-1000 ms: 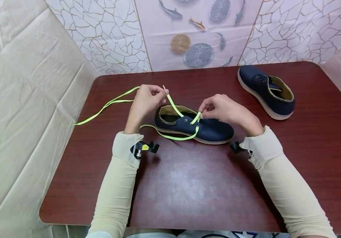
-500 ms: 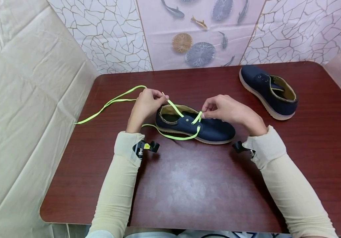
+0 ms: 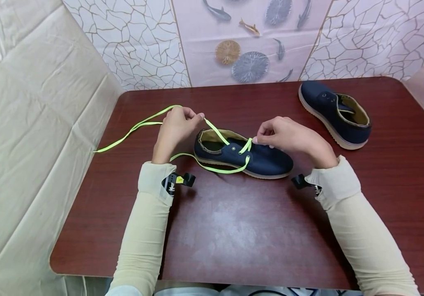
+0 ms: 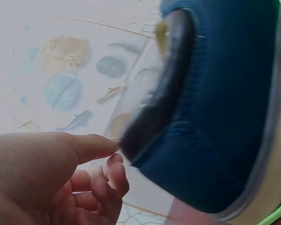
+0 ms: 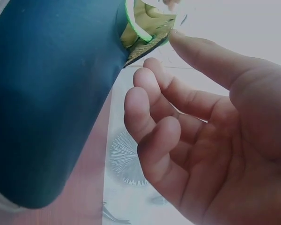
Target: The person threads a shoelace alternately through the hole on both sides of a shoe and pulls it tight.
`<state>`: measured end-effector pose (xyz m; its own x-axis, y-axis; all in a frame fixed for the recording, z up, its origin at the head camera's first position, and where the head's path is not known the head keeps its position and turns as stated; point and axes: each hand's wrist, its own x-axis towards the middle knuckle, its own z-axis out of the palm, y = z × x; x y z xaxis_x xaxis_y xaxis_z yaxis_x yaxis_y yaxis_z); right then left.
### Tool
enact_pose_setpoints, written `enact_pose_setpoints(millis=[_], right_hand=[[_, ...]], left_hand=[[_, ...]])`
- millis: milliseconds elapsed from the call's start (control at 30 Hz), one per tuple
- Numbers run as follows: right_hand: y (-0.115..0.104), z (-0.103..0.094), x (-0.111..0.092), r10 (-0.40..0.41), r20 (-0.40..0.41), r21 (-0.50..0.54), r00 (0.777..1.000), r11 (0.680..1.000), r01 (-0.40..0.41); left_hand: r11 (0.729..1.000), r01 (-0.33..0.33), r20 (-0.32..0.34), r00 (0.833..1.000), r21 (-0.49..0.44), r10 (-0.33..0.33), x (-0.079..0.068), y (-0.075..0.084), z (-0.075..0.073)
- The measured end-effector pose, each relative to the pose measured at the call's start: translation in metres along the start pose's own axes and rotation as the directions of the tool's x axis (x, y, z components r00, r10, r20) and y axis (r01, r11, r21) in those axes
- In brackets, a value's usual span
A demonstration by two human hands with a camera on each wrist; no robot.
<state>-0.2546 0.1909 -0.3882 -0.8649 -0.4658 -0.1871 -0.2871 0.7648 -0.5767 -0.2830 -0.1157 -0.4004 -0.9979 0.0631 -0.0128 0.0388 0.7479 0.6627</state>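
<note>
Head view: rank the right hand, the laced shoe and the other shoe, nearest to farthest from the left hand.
1. Laced shoe: just right of the left hand.
2. Right hand: farther right, near that shoe's front half.
3. Other shoe: far right, toward the back.

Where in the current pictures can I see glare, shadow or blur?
Head view: pale glare on the table, dark shadows beside the left sleeve and right sleeve. Left wrist view: the printed wall is washed out, the shoe in front looks soft. Right wrist view: hazy, nearly white at upper right above the right hand.
</note>
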Motion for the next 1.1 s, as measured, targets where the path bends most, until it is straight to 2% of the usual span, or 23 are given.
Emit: enact_pose_setpoints(millis=[100,267,433,500,567,633,700,800,967,1000,1100], right_hand=[[0.000,-0.001,-0.001,0.007,0.001,-0.001,1.000,1.000,-0.007],[0.002,-0.004,-0.004,0.011,0.001,0.013,1.000,1.000,-0.011],[0.002,-0.003,-0.005,-0.010,0.011,0.032,1.000,0.999,0.009],[0.001,-0.003,-0.005,-0.020,0.013,0.035,1.000,0.999,0.019],[0.000,-0.006,-0.005,-0.029,0.005,0.034,1.000,0.999,0.029],[-0.001,-0.008,-0.006,-0.020,-0.007,0.027,1.000,0.999,0.020],[-0.001,-0.010,-0.007,-0.013,-0.012,0.026,1.000,1.000,0.014],[0.000,-0.010,-0.006,-0.004,-0.003,0.037,1.000,0.999,0.004],[0.001,-0.009,-0.006,0.010,-0.006,0.056,1.000,0.998,-0.010],[0.001,-0.009,-0.006,0.017,-0.013,0.055,1.000,0.998,-0.017],[0.001,-0.012,-0.009,0.037,-0.026,0.057,0.999,0.998,-0.036]], left_hand=[[1.000,-0.007,0.007,1.000,-0.026,0.008,-0.002,0.001,-0.008],[0.997,-0.060,0.018,0.998,-0.049,0.061,-0.006,0.004,-0.026],[0.993,-0.111,0.044,0.993,-0.046,0.113,-0.015,-0.005,-0.047],[0.992,-0.126,0.073,0.989,-0.024,0.127,-0.017,-0.009,-0.055],[0.989,-0.145,0.131,0.981,0.025,0.141,-0.019,-0.012,-0.063],[0.983,-0.159,0.224,0.965,0.092,0.135,-0.018,-0.015,-0.067],[0.973,-0.165,0.325,0.940,0.159,0.106,-0.016,-0.019,-0.068],[0.957,-0.142,0.433,0.901,0.253,0.019,-0.014,-0.029,-0.067],[0.914,-0.087,0.512,0.847,0.397,-0.142,-0.013,-0.044,-0.059],[0.909,-0.059,0.522,0.833,0.413,-0.183,-0.012,-0.045,-0.056],[0.875,-0.008,0.521,0.806,0.484,-0.280,-0.011,-0.043,-0.046]])
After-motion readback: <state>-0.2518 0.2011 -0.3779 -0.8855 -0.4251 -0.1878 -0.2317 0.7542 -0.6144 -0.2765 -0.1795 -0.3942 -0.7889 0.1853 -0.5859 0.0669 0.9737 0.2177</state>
